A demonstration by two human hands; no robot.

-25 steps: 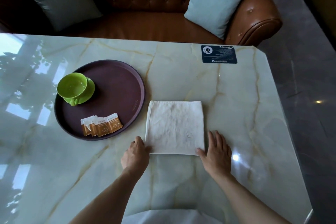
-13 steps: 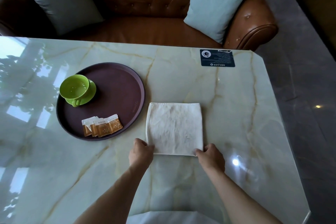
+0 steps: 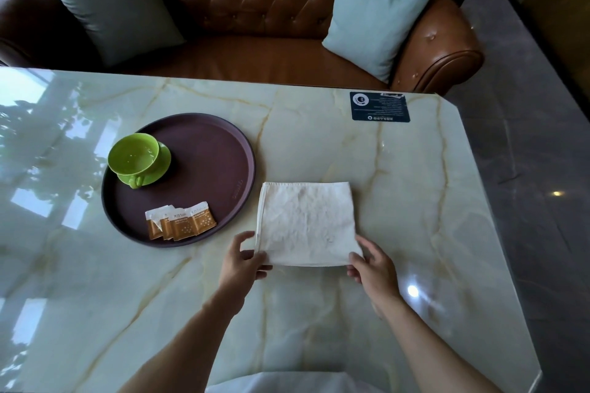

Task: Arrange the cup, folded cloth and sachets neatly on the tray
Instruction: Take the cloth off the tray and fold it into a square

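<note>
A white folded cloth (image 3: 306,222) lies on the marble table just right of the round dark-brown tray (image 3: 217,153). My left hand (image 3: 241,263) pinches the cloth's near left corner. My right hand (image 3: 372,268) pinches its near right corner, and the near edge is raised slightly off the table. On the tray's left side a green cup (image 3: 134,155) sits on a green saucer. Several orange-and-white sachets (image 3: 180,223) lie fanned at the tray's near edge.
The marble table (image 3: 415,201) ends in a cut corner at the far right, with grey floor beyond. A dark blue card (image 3: 379,106) lies near the far right edge. Behind the table stands a brown leather sofa (image 3: 255,9) with two pale blue cushions.
Both hands went from resting beside the cloth's near corners to pinching them. The near edge of the cloth has begun to lift.
</note>
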